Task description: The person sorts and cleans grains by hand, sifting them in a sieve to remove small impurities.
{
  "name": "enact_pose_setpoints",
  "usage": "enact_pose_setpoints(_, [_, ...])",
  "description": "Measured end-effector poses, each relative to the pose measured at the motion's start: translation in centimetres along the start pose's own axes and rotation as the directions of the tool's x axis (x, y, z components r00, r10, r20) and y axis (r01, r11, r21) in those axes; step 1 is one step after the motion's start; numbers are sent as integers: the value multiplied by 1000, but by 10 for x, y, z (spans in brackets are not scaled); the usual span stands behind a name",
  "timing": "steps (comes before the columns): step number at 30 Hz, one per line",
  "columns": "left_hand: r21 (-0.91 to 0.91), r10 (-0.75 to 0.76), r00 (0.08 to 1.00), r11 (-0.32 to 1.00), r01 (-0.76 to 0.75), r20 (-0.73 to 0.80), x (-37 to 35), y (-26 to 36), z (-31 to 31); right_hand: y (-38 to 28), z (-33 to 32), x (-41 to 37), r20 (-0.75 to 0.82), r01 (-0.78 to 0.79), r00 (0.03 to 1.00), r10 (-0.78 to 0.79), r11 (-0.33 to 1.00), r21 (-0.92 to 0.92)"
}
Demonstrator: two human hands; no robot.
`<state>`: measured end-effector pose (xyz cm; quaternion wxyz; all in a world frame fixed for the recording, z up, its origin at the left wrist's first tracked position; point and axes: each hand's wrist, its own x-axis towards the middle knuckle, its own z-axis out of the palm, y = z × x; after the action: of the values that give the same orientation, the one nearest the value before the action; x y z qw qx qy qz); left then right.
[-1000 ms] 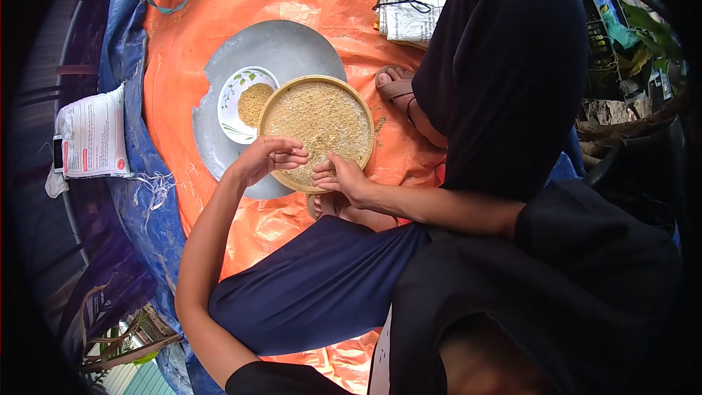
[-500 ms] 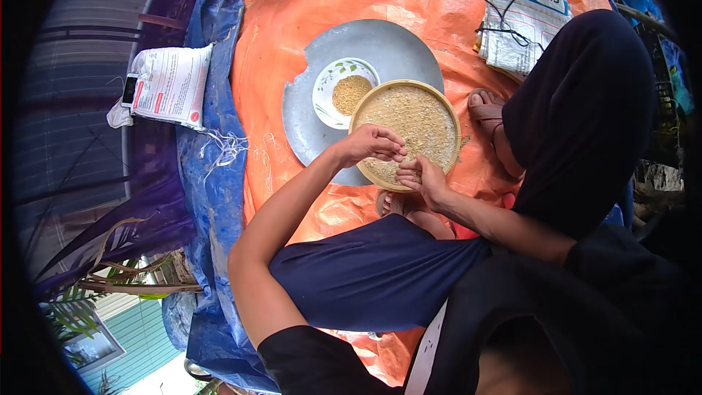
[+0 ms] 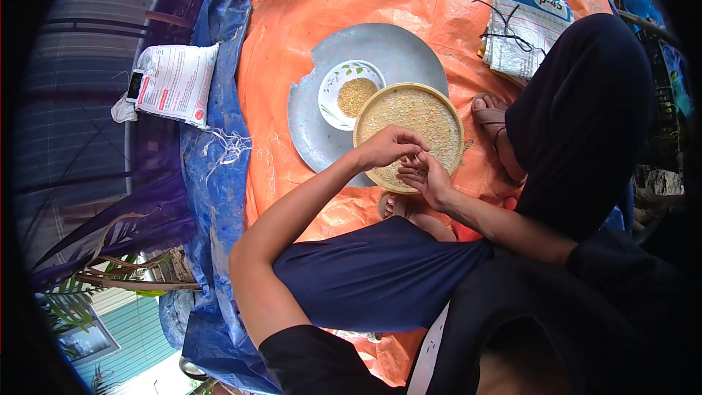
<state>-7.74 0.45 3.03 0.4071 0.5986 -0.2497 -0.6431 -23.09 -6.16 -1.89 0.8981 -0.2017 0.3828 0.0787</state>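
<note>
A round woven tray (image 3: 446, 113) with a raised tan rim holds a layer of pale, husk-flecked grain. Above its near side, my left hand (image 3: 395, 148) is bent at the wrist, thumb and fingertips pinched together; whatever is between them is too small to make out. My right hand (image 3: 431, 179) is palm up just below, its fingers partly spread and its thumb close to the left fingertips. Nothing can be made out in that palm. Behind the tray's left edge, a white bowl with a leaf pattern (image 3: 333, 91) contains golden grain (image 3: 356, 96).
Bowl and tray rest on a grey metal disc (image 3: 314, 139) with a chipped edge, over an orange tarp (image 3: 285, 36). A blue tarp (image 3: 212, 197) borders the left, with a printed white bag (image 3: 175, 84). A folded sack (image 3: 523, 25) lies near my raised knee (image 3: 599, 80).
My left hand has shifted right so its fingertips now meet the right hand near its thumb. The right hand has turned slightly; bowl and tray keep their places on the disc.
</note>
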Motion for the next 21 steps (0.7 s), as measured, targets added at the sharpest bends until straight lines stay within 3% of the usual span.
enact_pose_setpoints(3, [-48, -48, 999, 998, 48, 10, 0, -4, -2, 1, -4, 4, 42, 49, 998, -50, 998, 27])
enact_pose_setpoints(6, [-20, -77, 995, 997, 76, -63, -2, -7, -5, 2, -3, 4, -13, 32, 999, -31, 999, 10])
enact_pose_setpoints(12, [151, -160, 939, 965, 213, -305, -9, -25, -26, 5, -2, -2, -49, -43, 998, 39, 996, -81])
enact_pose_setpoints(19, [518, -118, 903, 785, 340, -414, -18, -26, -24, 6, -1, -2, -44, -53, 998, 49, 993, -101])
enact_pose_setpoints(21, [715, 51, 917, 643, 274, -397, -19, -28, -23, 7, -2, -2, -36, -58, 998, 55, 993, -105])
